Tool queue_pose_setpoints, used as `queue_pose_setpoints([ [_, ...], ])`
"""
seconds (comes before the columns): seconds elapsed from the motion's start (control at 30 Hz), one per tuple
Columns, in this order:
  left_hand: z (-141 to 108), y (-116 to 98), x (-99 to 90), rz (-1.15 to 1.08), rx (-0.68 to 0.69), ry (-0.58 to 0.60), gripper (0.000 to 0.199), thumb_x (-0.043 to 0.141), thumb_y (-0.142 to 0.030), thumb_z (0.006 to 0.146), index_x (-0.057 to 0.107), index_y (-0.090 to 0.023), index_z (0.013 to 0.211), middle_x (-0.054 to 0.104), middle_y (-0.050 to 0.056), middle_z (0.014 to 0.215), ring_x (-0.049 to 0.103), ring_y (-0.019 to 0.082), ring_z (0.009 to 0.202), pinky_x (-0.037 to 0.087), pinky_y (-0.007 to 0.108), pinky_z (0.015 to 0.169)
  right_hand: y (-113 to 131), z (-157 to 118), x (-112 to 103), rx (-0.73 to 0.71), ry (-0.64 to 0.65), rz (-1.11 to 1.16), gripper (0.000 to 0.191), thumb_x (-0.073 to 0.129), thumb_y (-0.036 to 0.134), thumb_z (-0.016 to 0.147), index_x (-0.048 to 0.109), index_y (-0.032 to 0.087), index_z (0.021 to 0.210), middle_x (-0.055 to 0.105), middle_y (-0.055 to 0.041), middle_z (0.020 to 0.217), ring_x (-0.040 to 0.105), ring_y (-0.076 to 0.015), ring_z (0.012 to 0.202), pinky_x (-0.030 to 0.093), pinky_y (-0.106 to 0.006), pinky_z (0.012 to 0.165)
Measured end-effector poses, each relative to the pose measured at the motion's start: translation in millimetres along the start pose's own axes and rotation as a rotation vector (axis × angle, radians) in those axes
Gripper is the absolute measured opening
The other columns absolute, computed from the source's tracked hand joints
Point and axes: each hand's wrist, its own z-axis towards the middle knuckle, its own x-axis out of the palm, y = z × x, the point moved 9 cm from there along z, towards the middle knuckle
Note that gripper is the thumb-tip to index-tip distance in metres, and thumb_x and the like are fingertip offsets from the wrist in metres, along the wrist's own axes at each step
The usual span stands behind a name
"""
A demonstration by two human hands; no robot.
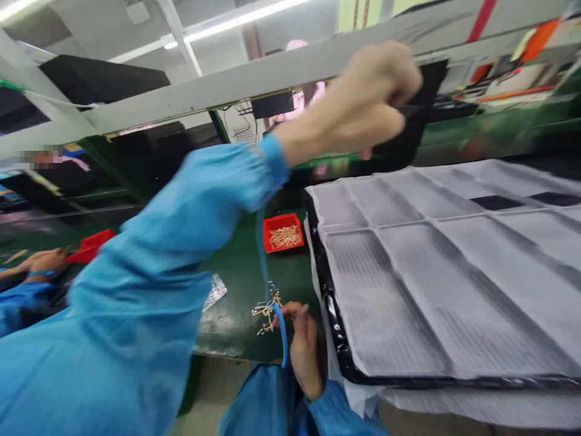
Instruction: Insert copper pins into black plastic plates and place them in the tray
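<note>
- Curling at the small metal parts (265, 309), the fingers of our right hand (305, 348) could scatter them by nudging; we can't tell their grip.
- Beside these fingers, the blue cord (282, 333) could snag parts if pulled.
- Well above, our left hand (379, 91) looks clenched, contents unclear.

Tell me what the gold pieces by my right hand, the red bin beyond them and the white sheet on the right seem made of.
Gold pieces: likely metal, gold-toned with bright glints. Red bin: probably plastic, with thin, evenly coloured walls. White sheet: matte, perhaps thin foam or nonwoven fabric; it's faintly ribbed and sags in soft troughs.
</note>
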Motion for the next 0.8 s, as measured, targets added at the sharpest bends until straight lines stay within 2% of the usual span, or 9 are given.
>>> queue_pose_setpoints([
  [0.07,-75,30,-35.8,0.008,-0.1,-0.065,0.029,0.039,-0.015,0.082,0.053,0.0,0.061,0.066,-0.007,0.074,0.08,0.025,0.09,0.035,0.014,0.062,-8,-1,9,0.04,0.051,0.034,0.053,0.037,0.052,0.114,0.07,0.017,0.09,0.072,-0.0014,0.08,0.072,-0.0143,0.073,0.061,-0.031,0.075],
  [0.13,-155,64,-43.6,-0.025,-0.25,-0.084,0.022,0.057,-0.02,0.081,0.061,-0.007,0.064,0.064,-0.01,0.053,0.077,0.016,0.061,0.042,0.013,0.057,-10,-1,13,0.062,0.069,0.038,0.062,0.028,0.053,0.115,0.068,0.019,0.082,0.071,-0.0014,0.072,0.072,-0.0146,0.07,0.06,-0.028,0.072],
  [0.17,-194,82,-37.4,-0.075,-0.341,-0.092,0.019,0.061,-0.024,0.083,0.062,-0.012,0.068,0.066,-0.009,0.051,0.074,0.014,0.054,0.048,0.015,0.056,-10,0,14,0.065,0.072,0.028,0.061,0.03,0.054,0.114,0.067,0.02,0.081,0.072,-0.0017,0.072,0.072,-0.0149,0.069,0.059,-0.027,0.07],
  [0.23,-270,122,-1.1,-0.345,-0.631,-0.075,0.013,0.068,-0.031,0.085,0.064,-0.02,0.08,0.073,-0.007,0.055,0.074,0.016,0.052,0.053,0.019,0.055,-8,2,16,0.053,0.082,-0.01,0.056,0.035,0.054,0.113,0.066,0.021,0.08,0.072,-0.0018,0.071,0.072,-0.0156,0.067,0.058,-0.026,0.066],
  [0.33,-348,156,62.8,-0.485,-0.846,-0.051,0.017,0.065,-0.033,0.091,0.067,-0.022,0.105,0.076,-0.004,0.057,0.076,0.021,0.052,0.053,0.024,0.052,-7,4,17,0.0,0.116,-0.12,0.049,0.042,0.05,0.112,0.066,0.022,0.081,0.072,-0.0018,0.072,0.071,-0.0165,0.067,0.057,-0.026,0.064],
  [0.43,-389,171,108.2,-0.554,-0.936,-0.092,0.052,0.062,-0.033,0.096,0.057,-0.02,0.146,0.075,-0.004,0.056,0.078,0.023,0.054,0.055,0.026,0.054,-8,7,17,-0.087,0.136,-0.278,0.03,0.055,0.041,0.107,0.069,0.023,0.088,0.072,-0.0034,0.083,0.069,-0.0194,0.08,0.056,-0.03,0.075],
  [0.5,-405,175,124.9,-0.6,-0.969,-0.166,0.06,0.062,-0.036,0.098,0.054,-0.021,0.155,0.081,0.0,0.07,0.081,0.023,0.059,0.059,0.028,0.06,-9,9,21,-0.144,0.149,-0.394,0.018,0.061,0.036,0.104,0.071,0.024,0.095,0.073,-0.0067,0.098,0.067,-0.024,0.096,0.054,-0.038,0.088],
  [0.67,-433,177,145.2,-0.629,-1.033,-0.351,0.029,0.063,-0.036,0.1,0.082,-0.02,0.115,0.086,0.007,0.102,0.085,0.024,0.086,0.065,0.031,0.085,-12,15,50,-0.222,0.246,-0.639,0.01,0.062,0.022,0.101,0.069,0.025,0.096,0.068,-0.0109,0.12,0.06,-0.0319,0.112,0.049,-0.049,0.095],
  [0.8,-449,175,155.5,-0.603,-1.072,-0.441,0.027,0.069,-0.033,0.096,0.083,-0.024,0.117,0.083,0.006,0.122,0.079,0.027,0.114,0.061,0.034,0.103,-7,14,76,-0.369,0.341,-0.891,0.012,0.055,0.013,0.101,0.062,0.022,0.095,0.065,-0.0146,0.124,0.057,-0.0346,0.115,0.051,-0.05,0.09],
])
